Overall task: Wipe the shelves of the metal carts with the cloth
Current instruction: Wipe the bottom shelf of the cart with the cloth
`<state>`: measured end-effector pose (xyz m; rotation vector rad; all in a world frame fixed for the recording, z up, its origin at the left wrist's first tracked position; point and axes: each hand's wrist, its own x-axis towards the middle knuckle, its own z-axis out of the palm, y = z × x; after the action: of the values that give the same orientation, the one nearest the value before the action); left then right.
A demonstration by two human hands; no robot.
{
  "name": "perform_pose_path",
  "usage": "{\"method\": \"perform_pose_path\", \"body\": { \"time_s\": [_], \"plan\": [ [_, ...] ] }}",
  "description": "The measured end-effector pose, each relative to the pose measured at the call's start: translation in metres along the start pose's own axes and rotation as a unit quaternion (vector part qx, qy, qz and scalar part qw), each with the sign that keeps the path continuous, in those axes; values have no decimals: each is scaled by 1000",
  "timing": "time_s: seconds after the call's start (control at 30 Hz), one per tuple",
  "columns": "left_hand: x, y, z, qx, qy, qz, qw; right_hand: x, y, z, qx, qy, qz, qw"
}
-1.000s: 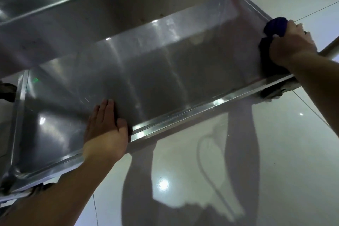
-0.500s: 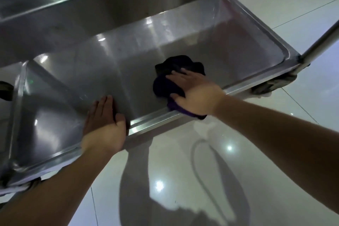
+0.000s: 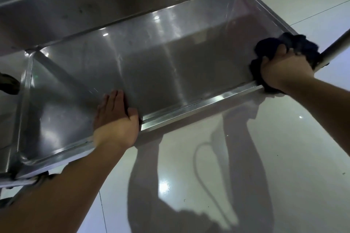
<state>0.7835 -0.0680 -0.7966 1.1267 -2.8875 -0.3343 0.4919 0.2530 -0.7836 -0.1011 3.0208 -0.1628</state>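
Note:
The bottom shelf (image 3: 161,73) of a stainless steel cart fills the upper half of the view, a shallow tray with a raised rim. My left hand (image 3: 115,119) lies flat on the shelf's near rim, fingers straight and pointing inward. At the shelf's near right corner my right hand (image 3: 284,68) grips a bunched dark blue cloth (image 3: 295,43), which presses on the corner and rim. Most of the cloth bulges out beyond my fingers.
The cart's upper shelf (image 3: 94,0) overhangs the back of the bottom one. A cart post (image 3: 337,45) rises at the right corner. A caster (image 3: 9,83) shows at far left. Glossy white floor tiles (image 3: 246,157) lie in front.
My right hand swept the cloth from the right corner to the shelf's middle, then back to the near right corner. My left hand stayed on the near rim.

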Motion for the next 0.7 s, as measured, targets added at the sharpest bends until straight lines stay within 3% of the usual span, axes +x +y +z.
{"method": "perform_pose_path", "body": {
  "time_s": [0.07, 0.2, 0.27, 0.33, 0.47, 0.6, 0.7],
  "plan": [
    [0, -1, 1, -2, 0, 1, 1000, -33, -17, 3, -8, 21, -39, 999],
    [-1, -2, 2, -1, 0, 2, 1000, -119, -74, 24, 51, 106, -272, 955],
    [-1, -4, 2, -1, 1, 7, 1000, -149, -100, 34, 67, 38, -360, 930],
    [-1, -6, 2, -2, 3, 15, 1000, -157, -113, 37, 43, -15, -381, 924],
    [1, -7, 2, -10, 7, 17, 1000, -107, -85, 30, 66, 30, -317, 946],
    [0, -5, 1, -13, -1, 17, 1000, -5, -6, 3, 21, 10, -67, 997],
    [1, -4, 2, -8, 0, 13, 1000, 23, 24, -7, 29, -19, 46, 998]
  ]
}}
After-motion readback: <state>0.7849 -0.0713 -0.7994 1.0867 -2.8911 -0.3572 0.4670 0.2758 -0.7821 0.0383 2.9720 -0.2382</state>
